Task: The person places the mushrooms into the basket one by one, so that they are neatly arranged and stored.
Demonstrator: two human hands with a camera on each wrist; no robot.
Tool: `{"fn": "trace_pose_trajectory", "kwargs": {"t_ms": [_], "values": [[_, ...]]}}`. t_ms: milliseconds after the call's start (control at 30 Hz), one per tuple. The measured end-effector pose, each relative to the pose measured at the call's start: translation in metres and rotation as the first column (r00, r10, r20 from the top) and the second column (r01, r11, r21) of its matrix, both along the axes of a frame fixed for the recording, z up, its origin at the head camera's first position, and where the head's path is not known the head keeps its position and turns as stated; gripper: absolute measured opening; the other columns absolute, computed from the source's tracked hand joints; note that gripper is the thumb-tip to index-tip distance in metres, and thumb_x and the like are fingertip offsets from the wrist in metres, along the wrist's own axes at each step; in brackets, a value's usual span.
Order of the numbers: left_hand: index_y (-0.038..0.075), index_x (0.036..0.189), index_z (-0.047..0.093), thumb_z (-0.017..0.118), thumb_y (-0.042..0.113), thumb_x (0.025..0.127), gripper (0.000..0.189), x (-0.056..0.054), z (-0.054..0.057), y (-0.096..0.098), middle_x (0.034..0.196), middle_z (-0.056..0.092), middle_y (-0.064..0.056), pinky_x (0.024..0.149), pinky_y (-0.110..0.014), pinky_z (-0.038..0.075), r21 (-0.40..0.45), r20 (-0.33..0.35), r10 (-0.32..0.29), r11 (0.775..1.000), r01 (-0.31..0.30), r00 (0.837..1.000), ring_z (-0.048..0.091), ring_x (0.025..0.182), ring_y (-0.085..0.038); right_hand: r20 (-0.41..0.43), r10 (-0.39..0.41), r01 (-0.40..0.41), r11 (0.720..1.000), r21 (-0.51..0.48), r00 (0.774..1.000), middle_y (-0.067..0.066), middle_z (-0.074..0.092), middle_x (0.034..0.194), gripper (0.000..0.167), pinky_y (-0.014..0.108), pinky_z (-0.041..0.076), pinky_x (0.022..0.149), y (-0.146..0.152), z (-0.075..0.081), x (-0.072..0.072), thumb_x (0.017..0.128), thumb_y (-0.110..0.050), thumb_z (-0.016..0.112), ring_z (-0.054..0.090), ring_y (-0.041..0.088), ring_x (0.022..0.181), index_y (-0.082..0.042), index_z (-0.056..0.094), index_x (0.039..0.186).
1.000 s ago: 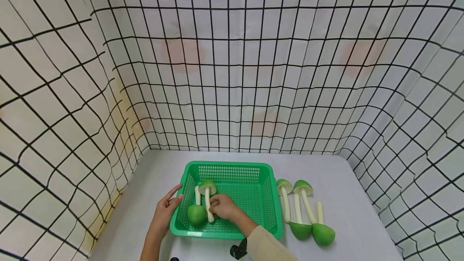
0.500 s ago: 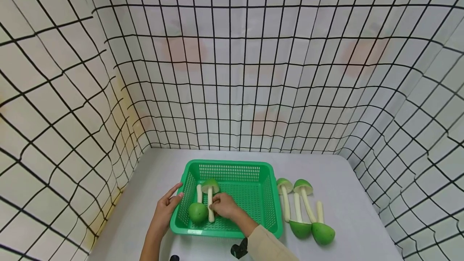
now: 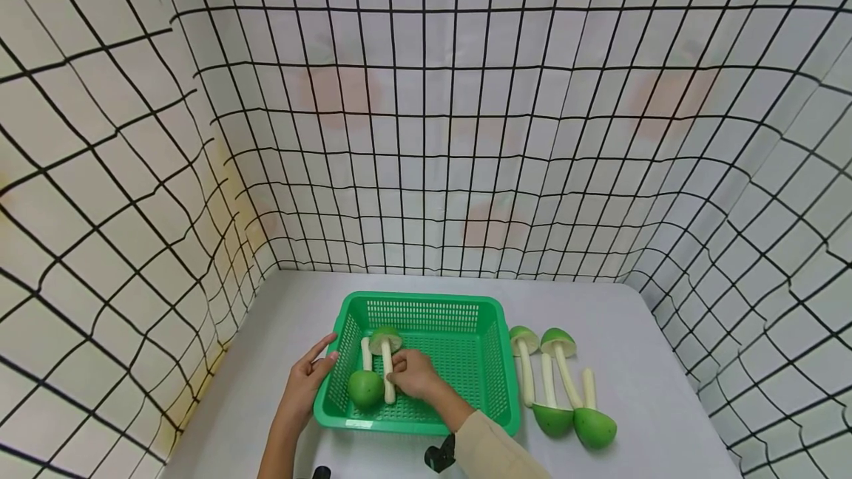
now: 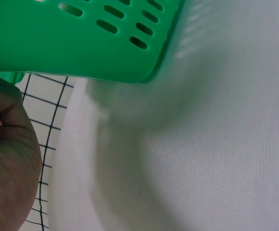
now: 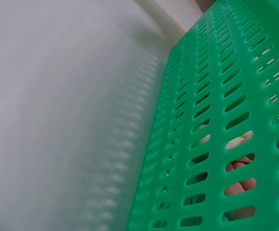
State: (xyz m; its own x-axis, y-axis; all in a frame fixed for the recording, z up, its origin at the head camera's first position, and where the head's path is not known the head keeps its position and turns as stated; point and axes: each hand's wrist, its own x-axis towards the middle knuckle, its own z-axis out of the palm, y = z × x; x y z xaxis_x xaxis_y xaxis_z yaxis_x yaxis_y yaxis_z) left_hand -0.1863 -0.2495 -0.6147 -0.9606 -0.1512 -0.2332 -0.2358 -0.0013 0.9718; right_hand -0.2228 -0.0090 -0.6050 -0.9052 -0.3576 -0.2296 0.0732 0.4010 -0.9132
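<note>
In the head view a green plastic basket [image 3: 426, 424] stands on the table with two green-capped, white-stemmed toy mushrooms inside. My right hand [image 3: 416, 375] reaches over its near side and pinches the stem of the right mushroom [image 3: 388, 368], whose cap points away from me. Left of it lies the other mushroom [image 3: 365, 389], cap toward me. My left hand [image 3: 305, 383] rests at the basket's left rim, index finger and thumb extended against it. The left wrist view shows part of the left hand [image 4: 7, 159] below the basket corner. Through the slots, right fingers [image 5: 240, 185] show in the right wrist view.
Several more mushrooms lie on the white table right of the basket, among them one front mushroom [image 3: 594, 429] and one back mushroom [image 3: 558, 342]. A black grid net [image 3: 439, 117] stands around the table's back and sides, over pale cloth.
The two mushrooms in the basket have shifted slightly to the right within the last second, the right hand staying at the stem. The left hand keeps its place at the rim.
</note>
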Motion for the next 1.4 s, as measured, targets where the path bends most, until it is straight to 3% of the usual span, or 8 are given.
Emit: {"fn": "trace_pose_trajectory", "kwargs": {"t_ms": [133, 633, 933, 1167, 1400], "values": [[0.028, 0.153, 0.051, 0.068, 0.040, 0.099, 0.057, -0.001, -0.001, 0.001, 0.119, 0.072, -0.023, 0.074, -0.038, 0.064, 0.010, 0.004, 0.002, 1.000, -0.002, 1.000, 0.075, 0.091, -0.027, 0.010, 0.023, -0.022, 1.000, -0.015, 1.000, 0.014, 0.070, 0.099, 0.025, 0.042, 0.062, 0.073, 0.000, 0.000, -0.001, 0.095, 0.002, 0.066, 0.071, 0.026, 0.084, 0.010, 0.066, 0.119], [0.028, 0.152, 0.052, 0.069, 0.040, 0.099, 0.057, -0.004, 0.002, 0.004, 0.117, 0.072, -0.022, 0.074, -0.037, 0.064, 0.006, -0.011, -0.011, 1.000, 0.011, 1.000, 0.074, 0.090, -0.027, 0.012, -0.001, 0.001, 1.000, 0.023, 1.000, 0.011, 0.071, 0.098, 0.031, 0.035, 0.059, 0.069, 0.006, 0.003, -0.002, 0.097, -0.007, 0.068, 0.071, 0.026, 0.086, 0.009, 0.064, 0.123], [0.027, 0.153, 0.051, 0.069, 0.041, 0.098, 0.059, -0.004, 0.004, 0.004, 0.117, 0.073, -0.020, 0.072, -0.037, 0.064, 0.010, -0.001, -0.020, 1.000, 0.020, 1.000, 0.074, 0.090, -0.027, -0.085, 0.018, -0.009, 0.994, 0.105, 0.996, 0.016, 0.071, 0.113, 0.036, 0.046, 0.057, 0.081, 0.020, 0.009, -0.001, 0.099, -0.018, 0.067, 0.067, 0.031, 0.102, 0.005, 0.064, 0.127], [0.029, 0.152, 0.052, 0.069, 0.039, 0.099, 0.056, -0.004, 0.004, 0.001, 0.114, 0.073, -0.020, 0.071, -0.035, 0.063, -0.002, 0.019, -0.009, 1.000, 0.009, 1.000, 0.073, 0.086, -0.025, -0.158, -0.015, 0.018, 1.000, 0.017, 0.987, 0.014, 0.068, 0.110, 0.035, 0.036, 0.056, 0.071, 0.038, 0.010, 0.000, 0.100, -0.016, 0.067, 0.068, 0.027, 0.096, 0.005, 0.062, 0.127], [0.029, 0.153, 0.051, 0.068, 0.039, 0.100, 0.056, -0.001, 0.002, -0.001, 0.113, 0.073, -0.019, 0.071, -0.036, 0.063, -0.003, 0.031, -0.009, 1.000, 0.010, 0.999, 0.073, 0.085, -0.025, -0.249, -0.049, 0.051, 0.999, 0.002, 0.967, 0.014, 0.068, 0.110, 0.036, 0.036, 0.057, 0.074, 0.061, 0.013, 0.000, 0.099, -0.019, 0.069, 0.068, 0.027, 0.098, 0.002, 0.063, 0.128]]}}
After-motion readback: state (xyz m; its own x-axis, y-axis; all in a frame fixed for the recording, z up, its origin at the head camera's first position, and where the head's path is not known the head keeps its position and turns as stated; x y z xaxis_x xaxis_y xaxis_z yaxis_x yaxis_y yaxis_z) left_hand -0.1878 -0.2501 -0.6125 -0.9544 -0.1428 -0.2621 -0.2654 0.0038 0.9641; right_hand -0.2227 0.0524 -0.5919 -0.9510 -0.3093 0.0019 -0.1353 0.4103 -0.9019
